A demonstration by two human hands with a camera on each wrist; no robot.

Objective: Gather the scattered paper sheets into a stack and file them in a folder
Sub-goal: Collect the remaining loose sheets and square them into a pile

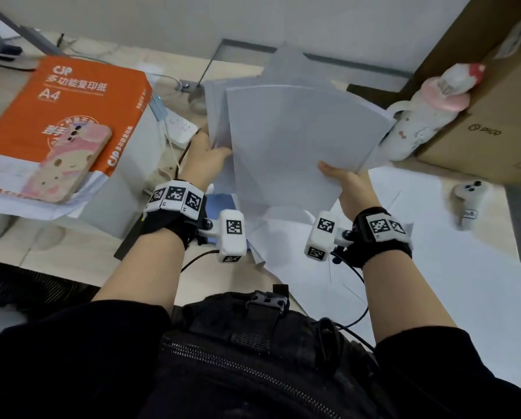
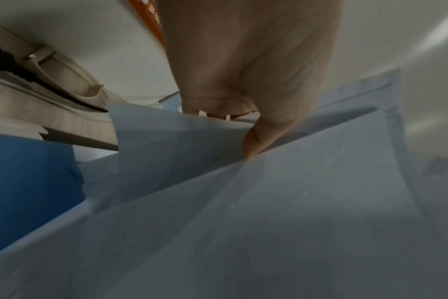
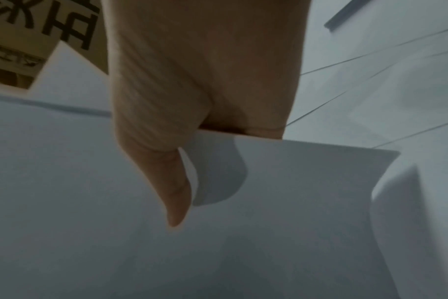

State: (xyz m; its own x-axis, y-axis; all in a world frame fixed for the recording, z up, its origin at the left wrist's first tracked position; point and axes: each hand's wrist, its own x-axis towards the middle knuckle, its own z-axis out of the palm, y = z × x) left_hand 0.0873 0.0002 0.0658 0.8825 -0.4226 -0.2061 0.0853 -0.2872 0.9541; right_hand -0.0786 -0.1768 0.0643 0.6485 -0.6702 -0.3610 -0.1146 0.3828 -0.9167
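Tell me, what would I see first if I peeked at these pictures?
First, the big fan of white paper sheets held up in the middle, the left hand gripping one side and the right hand the other. Next, the bright orange A4 paper pack at the left with a pink phone lying on it. More loose sheets lie on the desk at the right.

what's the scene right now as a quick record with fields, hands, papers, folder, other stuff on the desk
left hand: grips the left edge of the raised sheets
right hand: holds the lower right edge, thumb on top
held sheets: fanned, uneven, lifted off the desk
loose sheets: several lie scattered on the desk at right
blue folder: partly hidden under the held sheets
paper ream: orange, at left, phone lying on top
bottle: right of the held sheets
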